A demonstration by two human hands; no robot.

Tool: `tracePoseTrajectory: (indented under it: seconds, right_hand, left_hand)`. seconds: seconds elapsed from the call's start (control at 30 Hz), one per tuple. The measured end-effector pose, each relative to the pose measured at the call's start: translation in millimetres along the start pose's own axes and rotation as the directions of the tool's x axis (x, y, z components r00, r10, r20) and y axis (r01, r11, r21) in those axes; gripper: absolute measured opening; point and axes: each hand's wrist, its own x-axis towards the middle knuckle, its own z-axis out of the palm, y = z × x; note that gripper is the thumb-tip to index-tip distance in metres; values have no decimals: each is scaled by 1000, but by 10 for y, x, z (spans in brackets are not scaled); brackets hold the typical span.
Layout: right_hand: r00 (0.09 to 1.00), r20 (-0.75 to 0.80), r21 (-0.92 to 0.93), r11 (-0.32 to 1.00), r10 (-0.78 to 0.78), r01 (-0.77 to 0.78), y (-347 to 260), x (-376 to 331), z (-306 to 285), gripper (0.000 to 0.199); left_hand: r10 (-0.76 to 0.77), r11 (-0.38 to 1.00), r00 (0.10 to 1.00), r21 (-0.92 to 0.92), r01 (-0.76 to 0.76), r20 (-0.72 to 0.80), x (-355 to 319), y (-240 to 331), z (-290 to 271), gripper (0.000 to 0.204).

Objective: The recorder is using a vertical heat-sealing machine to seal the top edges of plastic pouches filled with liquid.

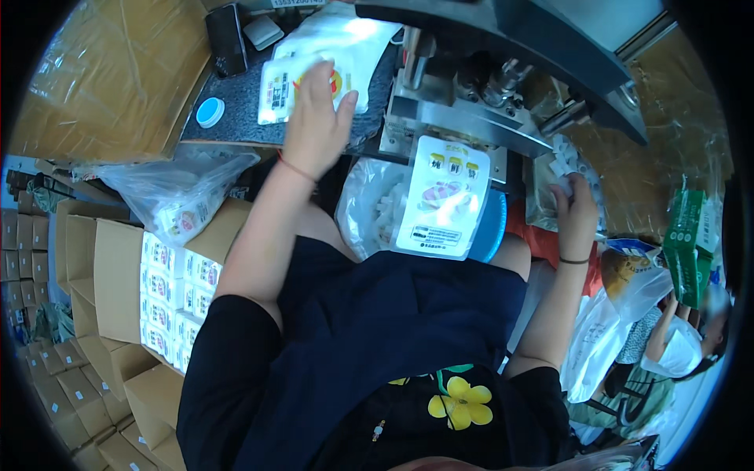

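My left hand [318, 129] lies over a stack of white printed pouches [273, 88] on the dark worktop, its fingers stretched out and the thumb apart. My right hand [577, 208] is at a clear container [542, 192] of small white plastic pieces, fingertips closed around one white piece [561, 168]. Between the hands, another white printed pouch [448, 196] stands at the front of a metal press [463, 118], over my lap. Behind it are a clear plastic bag [365, 196] with small white pieces in it and a blue round rim [495, 224].
A blue-lidded round tub [210, 112] and a dark phone [226, 39] sit on the worktop. To the left, an open carton [118, 275] holds rows of white printed packs. A green box [685, 247] stands on the right; another person [675, 349] is beyond it.
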Motion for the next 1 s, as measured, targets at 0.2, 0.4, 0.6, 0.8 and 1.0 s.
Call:
tracePoseTrajectory:
  seconds: [0.2, 0.4, 0.6, 0.8, 1.0]
  right_hand:
    - [996, -91, 256, 966, -5, 29, -434, -148, -81, 22]
    - [914, 68, 535, 788, -399, 304, -1105, -175, -19, 17]
    - [946, 11, 758, 620, -325, 204, -1441, -17, -9, 13]
    - [868, 199, 645, 727, -456, 234, -1057, -26, -131, 27]
    - [954, 240, -105, 972, -181, 211, -435, 101, -265, 35]
  left_hand:
    - [251, 958, 932, 72, -278, 259, -512, -44, -253, 44]
    - [-66, 695, 855, -591, 410, 515, -698, 370, -237, 20]
    - [59, 439, 620, -579, 687, 782, -733, 1007, -190, 22]
    - [266, 104, 431, -470, 876, 862, -875, 1240, 33, 33]
    - [336, -121, 454, -440, 890, 825, -762, 1103, 199, 38]
